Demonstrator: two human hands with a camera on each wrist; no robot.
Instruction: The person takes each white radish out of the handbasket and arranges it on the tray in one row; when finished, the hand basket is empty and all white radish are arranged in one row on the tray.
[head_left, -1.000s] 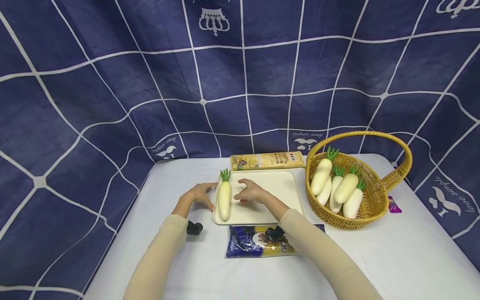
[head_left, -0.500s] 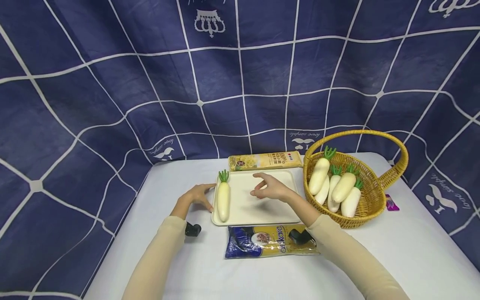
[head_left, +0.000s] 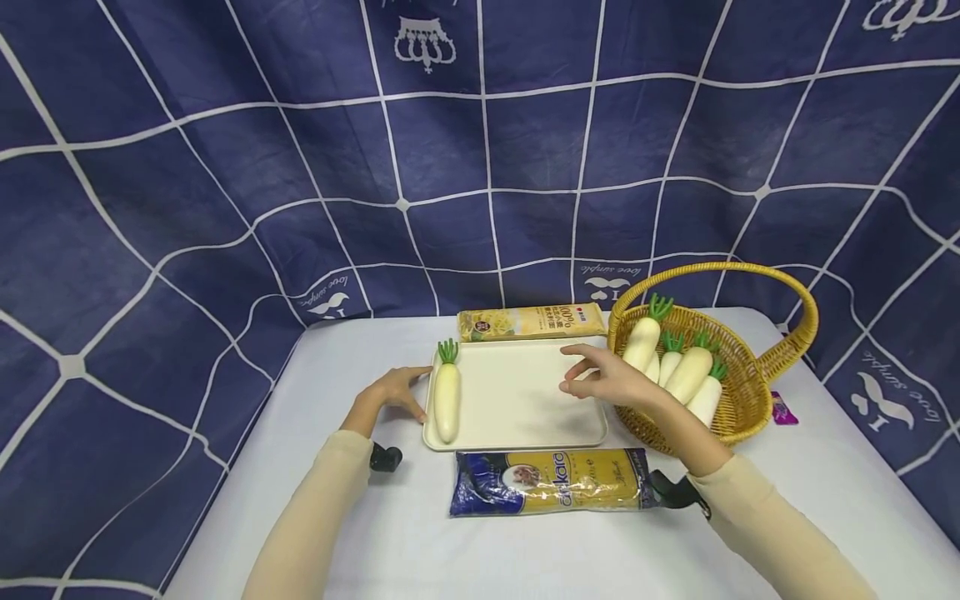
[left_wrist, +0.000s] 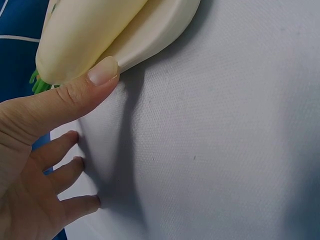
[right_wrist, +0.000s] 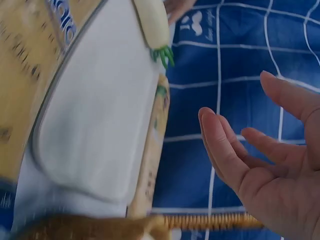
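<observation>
I make out plain cream long sleeves, the left sleeve [head_left: 307, 517] and the right sleeve [head_left: 780, 529] fairly close-fitting and matching in colour. By the left cuff I see a small black wrist unit [head_left: 386, 457], rounded at its end; a second black unit [head_left: 675, 492] juts from the right cuff, curved and more elongated. The left hand [head_left: 393, 388] and right hand [head_left: 611, 377] are bare, and my left wrist feed shows a smooth, rounded thumbnail [left_wrist: 103, 71].

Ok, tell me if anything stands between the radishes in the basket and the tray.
The basket wall stands between the white radishes and the tray, so they'd likely need lifting over it. The right hand also shows there in the head view.
</observation>
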